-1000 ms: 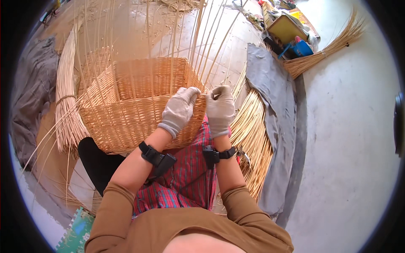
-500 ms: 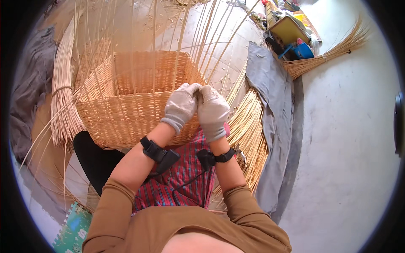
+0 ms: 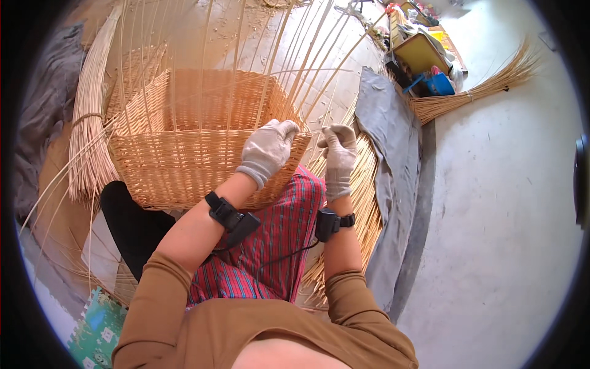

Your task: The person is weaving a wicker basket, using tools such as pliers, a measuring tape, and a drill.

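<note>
A light-brown wicker basket (image 3: 190, 169) rests in front of me over my lap, its long upright rods rising from the rim. My left hand (image 3: 265, 150), in a whitish knitted glove, is closed at the near right corner, thumb and fingers pinching the woven rim or a strand there. To the right of that corner, apart from the basket, is my gloved right hand (image 3: 339, 150). Its fingers are curled in toward the thumb; whatever thin strand they may hold is too fine to make out.
A tied bundle of pale rods (image 3: 92, 135) lies left of the basket, and loose rods (image 3: 353, 197) lie to the right beside a grey cloth (image 3: 393, 135). Further right are another tied bundle (image 3: 473, 95) and a blue container (image 3: 437, 84). A green foam mat (image 3: 98, 332) is at lower left.
My right hand has parted from the left and moved right, off the basket corner. The left hand stays at the rim. The view has shifted slightly.
</note>
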`<state>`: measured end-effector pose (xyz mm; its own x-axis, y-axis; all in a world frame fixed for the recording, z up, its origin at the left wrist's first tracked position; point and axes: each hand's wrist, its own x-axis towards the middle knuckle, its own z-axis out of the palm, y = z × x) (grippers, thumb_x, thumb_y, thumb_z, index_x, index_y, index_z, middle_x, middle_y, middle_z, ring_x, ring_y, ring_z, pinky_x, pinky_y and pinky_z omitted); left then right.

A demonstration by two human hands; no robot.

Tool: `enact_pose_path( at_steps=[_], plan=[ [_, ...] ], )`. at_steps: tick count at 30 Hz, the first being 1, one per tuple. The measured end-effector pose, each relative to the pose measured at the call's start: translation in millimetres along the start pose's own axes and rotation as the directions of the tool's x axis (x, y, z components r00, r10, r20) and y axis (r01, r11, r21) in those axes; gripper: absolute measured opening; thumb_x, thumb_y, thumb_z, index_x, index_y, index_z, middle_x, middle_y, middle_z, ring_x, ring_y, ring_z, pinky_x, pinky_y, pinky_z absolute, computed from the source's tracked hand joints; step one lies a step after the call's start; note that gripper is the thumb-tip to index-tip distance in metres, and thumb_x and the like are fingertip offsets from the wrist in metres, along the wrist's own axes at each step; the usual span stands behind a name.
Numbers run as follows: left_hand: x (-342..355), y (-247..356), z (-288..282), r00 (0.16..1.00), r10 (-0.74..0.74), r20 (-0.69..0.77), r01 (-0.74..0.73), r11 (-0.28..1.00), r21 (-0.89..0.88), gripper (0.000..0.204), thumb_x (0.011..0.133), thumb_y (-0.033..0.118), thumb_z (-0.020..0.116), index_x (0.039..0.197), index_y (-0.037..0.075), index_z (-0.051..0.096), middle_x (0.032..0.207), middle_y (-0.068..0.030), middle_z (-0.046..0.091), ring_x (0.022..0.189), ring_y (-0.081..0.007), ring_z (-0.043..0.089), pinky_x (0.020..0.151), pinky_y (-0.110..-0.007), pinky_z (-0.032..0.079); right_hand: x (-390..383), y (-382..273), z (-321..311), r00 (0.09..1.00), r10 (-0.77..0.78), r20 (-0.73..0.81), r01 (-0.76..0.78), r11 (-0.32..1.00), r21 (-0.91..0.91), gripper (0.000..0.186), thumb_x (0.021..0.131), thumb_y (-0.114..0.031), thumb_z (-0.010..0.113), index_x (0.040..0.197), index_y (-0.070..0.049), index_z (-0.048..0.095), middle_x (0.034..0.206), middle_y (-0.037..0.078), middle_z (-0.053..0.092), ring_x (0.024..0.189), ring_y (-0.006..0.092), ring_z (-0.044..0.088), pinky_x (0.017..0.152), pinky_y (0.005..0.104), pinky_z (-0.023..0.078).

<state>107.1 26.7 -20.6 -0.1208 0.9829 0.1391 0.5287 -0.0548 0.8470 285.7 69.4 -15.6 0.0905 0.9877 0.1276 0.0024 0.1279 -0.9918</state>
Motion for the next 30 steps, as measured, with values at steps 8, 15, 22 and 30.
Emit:
enact_pose_path(
  at_steps=[8, 15, 22, 30],
  plan=[
    [-3.0, -0.6, 4.9, 1.0, 0.016, -0.021, -0.014, 0.996, 0.086, 0.015, 0.102, 0.027, 0.061, 0.111, 0.015, 0.067, 0.103, -0.0172, 0.068, 0.093, -0.0412, 0.067, 0.08, -0.047, 0.055, -6.5, 6.8, 6.2, 0.998, -0.035, 0.062, 0.039, 0.996, -0.08, 0.056, 0.098, -0.012, 0.071, 0.146, -0.003, 0.043, 0.102, 0.01, 0.072, 0.087, 0.012, 0.068, 0.07, 0.0226, 0.052],
    [-3.2, -2.7, 10.4, 0.999, 0.003, -0.055, -0.001, 0.999, 0.048, 0.015, 0.104, 0.027, 0.059, 0.114, 0.016, 0.063, 0.1, -0.0184, 0.066, 0.089, -0.0431, 0.066, 0.076, -0.049, 0.054, -5.0, -22.1, 5.5, 0.999, -0.038, 0.031, 0.041, 0.993, -0.109, 0.058, 0.102, -0.009, 0.064, 0.154, -0.006, 0.038, 0.106, 0.012, 0.074, 0.096, 0.015, 0.069, 0.086, 0.0286, 0.055],
    [-3.1, -6.9, 11.4, 0.997, 0.05, -0.054, -0.05, 0.999, 0.016, 0.013, 0.103, 0.025, 0.06, 0.113, 0.016, 0.062, 0.096, -0.0194, 0.065, 0.085, -0.0432, 0.065, 0.073, -0.049, 0.053, -6.7, -22.0, 18.9, 0.982, -0.123, 0.143, 0.163, 0.933, -0.322, 0.067, 0.095, -0.004, 0.072, 0.154, -0.005, 0.041, 0.1, 0.007, 0.075, 0.089, 0.0104, 0.068, 0.081, 0.0247, 0.053],
    [-4.1, -4.5, 6.2, 0.997, 0.057, -0.049, -0.055, 0.998, 0.043, 0.015, 0.104, 0.028, 0.058, 0.112, 0.017, 0.063, 0.098, -0.0195, 0.065, 0.088, -0.0435, 0.065, 0.074, -0.05, 0.053, 12.4, -46.8, 24.2, 0.599, -0.541, 0.591, 0.759, 0.149, -0.633, 0.048, 0.077, -0.003, 0.073, 0.122, -0.016, 0.063, 0.078, 0.005, 0.068, 0.075, 0.0227, 0.067, 0.077, 0.0362, 0.054]
  ],
)
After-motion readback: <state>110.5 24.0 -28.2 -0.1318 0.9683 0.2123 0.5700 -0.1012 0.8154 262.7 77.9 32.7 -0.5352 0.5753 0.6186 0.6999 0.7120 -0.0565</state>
